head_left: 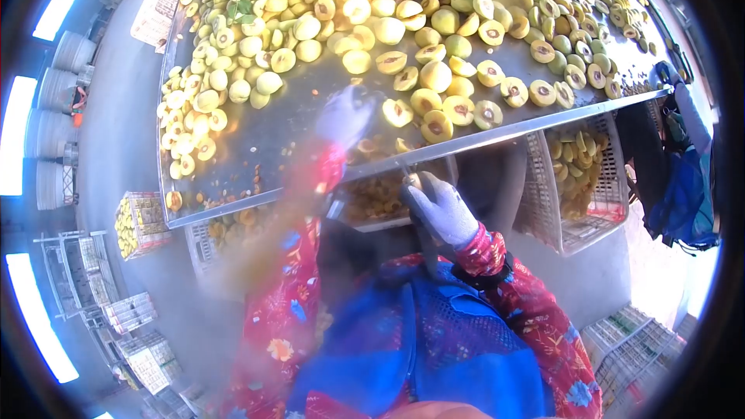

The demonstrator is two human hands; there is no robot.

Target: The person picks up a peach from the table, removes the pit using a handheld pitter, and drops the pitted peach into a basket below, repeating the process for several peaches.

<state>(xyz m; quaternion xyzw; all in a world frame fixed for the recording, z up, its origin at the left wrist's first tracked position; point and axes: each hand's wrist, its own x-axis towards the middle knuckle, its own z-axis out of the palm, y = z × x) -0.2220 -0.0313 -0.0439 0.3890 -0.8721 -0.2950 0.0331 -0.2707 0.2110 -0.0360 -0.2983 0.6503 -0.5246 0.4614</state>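
Observation:
My left hand, in a pale glove, is over the metal tabletop, close to the near side of the fruit heap. Motion blurs its fingers. By the table's front edge, my right hand in a grey and white glove is closed around a small tool with a thin metal tip; the fingers hide most of it. Halved yellow-green stone fruit lie just beyond, many cut side up with brown pits or hollows showing. Whole-looking fruit are mixed among them.
A raised metal rim runs along the table front. Under it stand a crate of fruit halves at right and a container of pieces in the middle. Another fruit crate is at left. A person in blue is at far right.

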